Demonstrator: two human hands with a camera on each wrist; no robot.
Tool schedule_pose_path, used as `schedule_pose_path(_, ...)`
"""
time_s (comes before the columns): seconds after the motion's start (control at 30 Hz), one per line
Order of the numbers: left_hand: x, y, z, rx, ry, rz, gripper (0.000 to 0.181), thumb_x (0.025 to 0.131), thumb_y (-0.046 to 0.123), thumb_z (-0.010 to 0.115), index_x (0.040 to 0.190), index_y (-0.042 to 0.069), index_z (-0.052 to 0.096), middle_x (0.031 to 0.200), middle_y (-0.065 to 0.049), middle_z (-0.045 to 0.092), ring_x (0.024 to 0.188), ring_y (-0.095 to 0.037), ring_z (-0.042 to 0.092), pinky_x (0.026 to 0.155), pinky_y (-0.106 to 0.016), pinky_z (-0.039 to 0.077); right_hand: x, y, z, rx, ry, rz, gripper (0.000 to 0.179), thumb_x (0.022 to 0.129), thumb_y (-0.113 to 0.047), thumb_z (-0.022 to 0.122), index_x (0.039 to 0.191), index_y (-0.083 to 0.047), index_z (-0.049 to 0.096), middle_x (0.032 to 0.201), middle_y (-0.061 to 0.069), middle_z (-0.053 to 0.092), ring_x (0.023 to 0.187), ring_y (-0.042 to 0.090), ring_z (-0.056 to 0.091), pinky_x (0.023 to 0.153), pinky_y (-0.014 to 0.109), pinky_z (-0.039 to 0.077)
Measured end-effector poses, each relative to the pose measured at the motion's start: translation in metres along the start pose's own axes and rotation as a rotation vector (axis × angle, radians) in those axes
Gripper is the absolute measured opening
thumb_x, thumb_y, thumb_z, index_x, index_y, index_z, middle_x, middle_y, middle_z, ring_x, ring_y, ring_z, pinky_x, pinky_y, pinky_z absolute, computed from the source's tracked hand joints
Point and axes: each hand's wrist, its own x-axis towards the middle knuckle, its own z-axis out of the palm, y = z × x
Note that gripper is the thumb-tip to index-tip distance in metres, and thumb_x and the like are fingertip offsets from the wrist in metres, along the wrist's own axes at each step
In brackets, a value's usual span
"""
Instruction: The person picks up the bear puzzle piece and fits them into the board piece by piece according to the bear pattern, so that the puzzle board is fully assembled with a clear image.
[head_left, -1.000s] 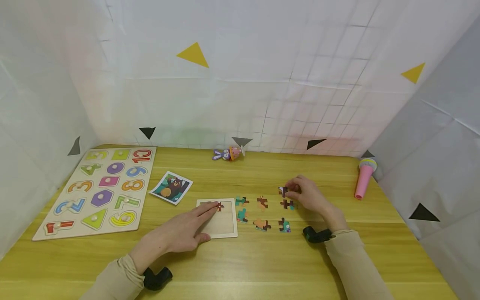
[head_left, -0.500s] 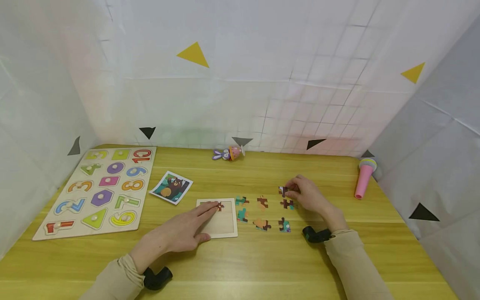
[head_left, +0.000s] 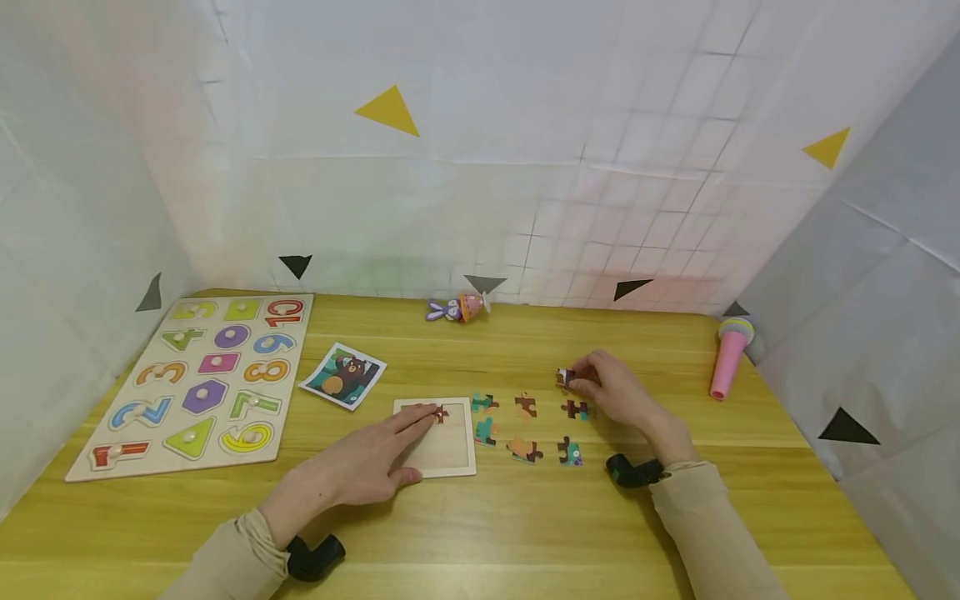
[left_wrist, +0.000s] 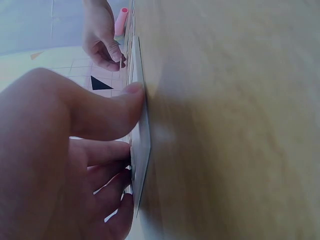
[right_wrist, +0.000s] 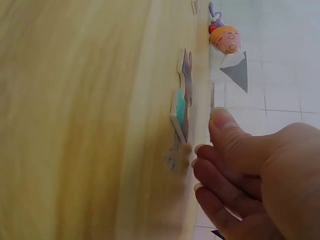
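My left hand (head_left: 367, 458) rests on a square wooden puzzle tray (head_left: 447, 470), fingers stretched across its left side and thumb at its near edge. A brown puzzle piece (head_left: 442, 413) lies inside the tray at the fingertips, partly covered. To the right, my right hand (head_left: 617, 392) pinches a dark brown and white jigsaw piece (head_left: 565, 379) between thumb and fingers; the piece looks tipped up off the table. Just below that hand lies a brown and teal piece (head_left: 574, 409), also seen edge-on beside the right fingertips in the right wrist view.
Several loose jigsaw pieces (head_left: 525, 451) lie right of the tray. A bear picture card (head_left: 343, 377) and a number-and-shape board (head_left: 225, 333) are to the left. A bunny toy (head_left: 457, 308) lies at the back, a pink toy microphone (head_left: 727, 358) at far right.
The piece in my right hand has tilted up slightly from lying flat. My left hand and the tray have stayed put.
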Motion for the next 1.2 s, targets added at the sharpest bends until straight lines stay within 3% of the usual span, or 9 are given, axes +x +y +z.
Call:
schedule_pose_path(0.67, -0.001, 0.001, 0.0, -0.013, -0.01, -0.02, 0.073, 0.099, 0.035, 0.06, 0.159, 0.009, 0.028, 0.167, -0.001, 0.021, 0.147, -0.026, 0.033, 0.115, -0.046, 0.038, 0.0, -0.018, -0.005, 0.023, 0.032, -0.011, 0.021, 0.097, -0.011, 0.065, 0.114, 0.002, 0.066, 0.107, 0.015, 0.07, 0.102, 0.031, 0.067, 0.087, 0.048, 0.057)
schedule_pose_path(1.2, -0.001, 0.0, 0.0, -0.011, -0.001, -0.003, 0.072, 0.099, 0.032, 0.06, 0.158, 0.007, 0.028, 0.166, -0.004, 0.022, 0.148, -0.027, 0.033, 0.115, -0.047, 0.038, 0.009, -0.058, 0.002, 0.058, 0.031, -0.111, 0.024, 0.095, -0.014, 0.069, 0.114, 0.0, 0.067, 0.106, 0.011, 0.071, 0.1, 0.027, 0.068, 0.088, 0.047, 0.056)
